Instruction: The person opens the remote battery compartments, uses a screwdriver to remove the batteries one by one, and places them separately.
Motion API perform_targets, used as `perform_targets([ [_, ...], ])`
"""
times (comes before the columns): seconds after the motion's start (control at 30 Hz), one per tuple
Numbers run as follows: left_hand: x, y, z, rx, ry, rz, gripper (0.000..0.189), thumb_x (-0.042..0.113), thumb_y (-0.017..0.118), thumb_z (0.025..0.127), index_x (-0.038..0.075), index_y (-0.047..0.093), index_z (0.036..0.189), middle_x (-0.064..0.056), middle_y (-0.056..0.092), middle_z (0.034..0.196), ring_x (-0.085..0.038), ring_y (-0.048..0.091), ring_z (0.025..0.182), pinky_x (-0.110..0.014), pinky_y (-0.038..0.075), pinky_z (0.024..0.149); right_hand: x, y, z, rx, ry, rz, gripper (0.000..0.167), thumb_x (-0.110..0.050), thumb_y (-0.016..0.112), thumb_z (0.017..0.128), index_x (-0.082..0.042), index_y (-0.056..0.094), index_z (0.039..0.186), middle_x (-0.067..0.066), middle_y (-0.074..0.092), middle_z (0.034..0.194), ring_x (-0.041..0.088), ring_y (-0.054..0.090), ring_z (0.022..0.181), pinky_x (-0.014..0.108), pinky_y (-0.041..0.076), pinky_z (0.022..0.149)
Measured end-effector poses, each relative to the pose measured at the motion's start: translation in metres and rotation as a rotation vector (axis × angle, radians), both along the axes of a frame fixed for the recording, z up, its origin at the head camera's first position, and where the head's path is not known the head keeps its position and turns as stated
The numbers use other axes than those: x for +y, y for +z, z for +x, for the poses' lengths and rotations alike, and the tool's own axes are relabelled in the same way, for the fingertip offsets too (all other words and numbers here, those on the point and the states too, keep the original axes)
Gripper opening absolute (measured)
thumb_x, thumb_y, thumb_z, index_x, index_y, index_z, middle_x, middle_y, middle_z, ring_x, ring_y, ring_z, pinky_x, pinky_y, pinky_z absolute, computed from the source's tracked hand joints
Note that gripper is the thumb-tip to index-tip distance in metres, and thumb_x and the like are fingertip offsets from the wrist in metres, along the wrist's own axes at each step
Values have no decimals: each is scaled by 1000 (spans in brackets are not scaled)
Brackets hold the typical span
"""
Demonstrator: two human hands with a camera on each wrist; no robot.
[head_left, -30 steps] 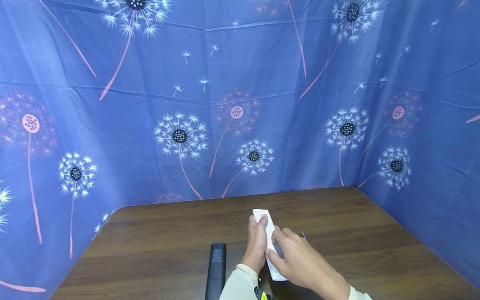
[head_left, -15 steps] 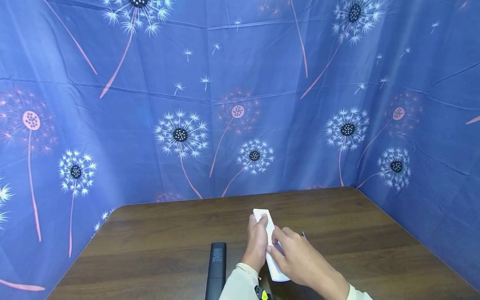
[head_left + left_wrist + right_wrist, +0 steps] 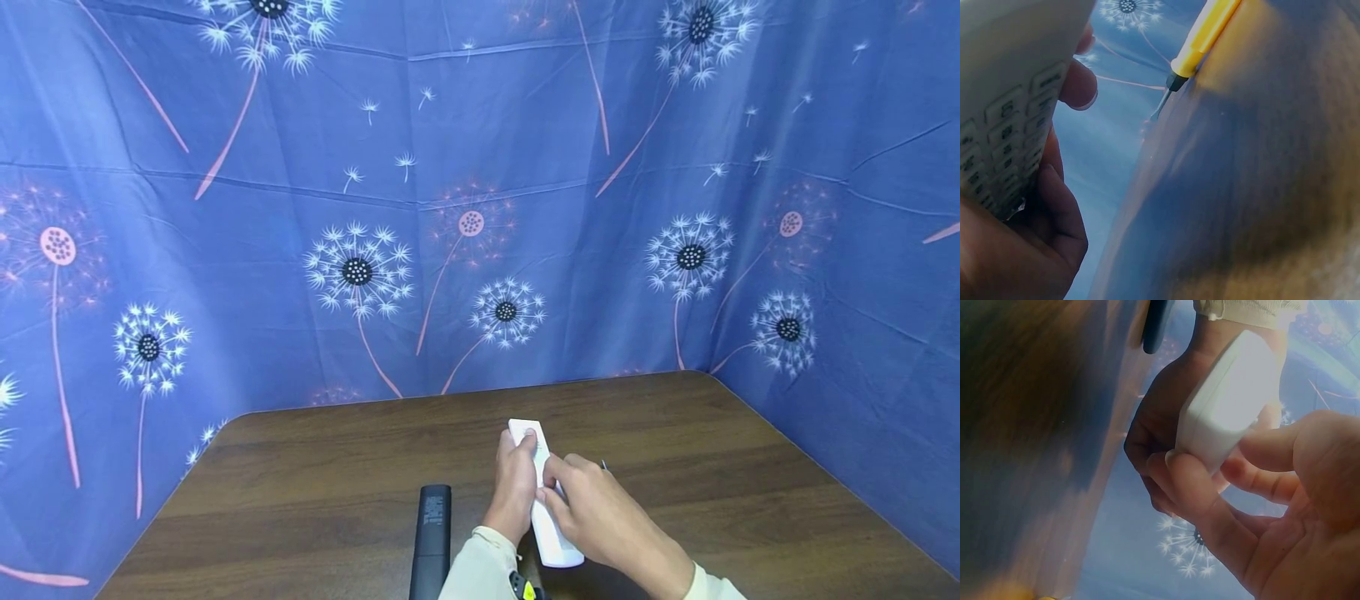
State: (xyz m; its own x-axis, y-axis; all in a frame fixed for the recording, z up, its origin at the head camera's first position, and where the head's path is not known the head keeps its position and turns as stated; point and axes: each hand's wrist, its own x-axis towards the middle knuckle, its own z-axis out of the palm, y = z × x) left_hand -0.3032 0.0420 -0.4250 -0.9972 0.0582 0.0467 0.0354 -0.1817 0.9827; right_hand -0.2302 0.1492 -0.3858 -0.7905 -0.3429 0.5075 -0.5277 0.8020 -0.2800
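Above the table, my left hand [image 3: 513, 483] grips a long white remote control [image 3: 553, 542] along its left side, thumb lying on the upward face near the far end. Rows of buttons show on the remote's underside in the left wrist view. My right hand [image 3: 611, 521] is at the remote's right edge around mid-length, its thumb and index finger pinching there. The right wrist view shows the remote's smooth rounded end [image 3: 1229, 400] between both hands. Part of the upward face is hidden by my right fingers.
A black remote-like bar [image 3: 432, 533] lies on the wooden table [image 3: 315, 492], left of my left forearm. A screwdriver with a yellow handle [image 3: 1207, 34] lies on the table, mostly behind my right hand in the head view. A blue dandelion-print cloth [image 3: 480, 167] hangs behind the table.
The white remote's near end has shifted slightly toward me and to the right. My right thumb has moved slightly up along it; the left hand keeps its grip.
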Motion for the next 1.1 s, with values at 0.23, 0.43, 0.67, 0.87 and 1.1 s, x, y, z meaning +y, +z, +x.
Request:
perform_targets([
  [0.23, 2, 1, 1, 11, 7, -23, 29, 28, 44, 104, 5, 48, 119, -9, 52, 101, -22, 53, 88, -33, 42, 76, 2, -1, 0, 12, 7, 11, 21, -11, 75, 88, -18, 56, 82, -11, 45, 74, 2, 43, 65, 22, 39, 54],
  [0.43, 2, 2, 1, -7, -8, -50, 29, 31, 44, 104, 7, 47, 120, -7, 52, 100, -22, 52, 88, -33, 42, 75, 2, 0, 0, -9, -9, 28, 21, -12, 74, 89, -20, 55, 82, -11, 44, 75, 2, 42, 66, 23, 39, 55],
  [0.67, 2, 0, 3, 20, -20, -48, 28, 29, 43, 104, 6, 48, 119, -7, 52, 99, -21, 51, 87, -33, 41, 74, 3, 0, 0, -42, -8, 22, 21, -13, 73, 90, -20, 55, 82, -10, 45, 75, 3, 43, 67, 24, 38, 55],
  [0.87, 4, -1, 5, 16, -20, -57, 29, 31, 44, 104, 7, 48, 120, -7, 52, 99, -21, 52, 86, -33, 42, 74, 6, 0, 1, -28, 17, 22, 22, -11, 73, 90, -20, 54, 82, -11, 43, 74, 3, 41, 68, 23, 36, 56],
  [1.1, 2, 0, 4, 19, -37, -57, 30, 31, 43, 104, 6, 47, 121, -8, 52, 99, -21, 52, 87, -33, 42, 74, 7, 2, -2, -88, 32, 27, 18, -12, 70, 93, -19, 56, 85, -10, 44, 74, 5, 41, 69, 24, 36, 56],
])
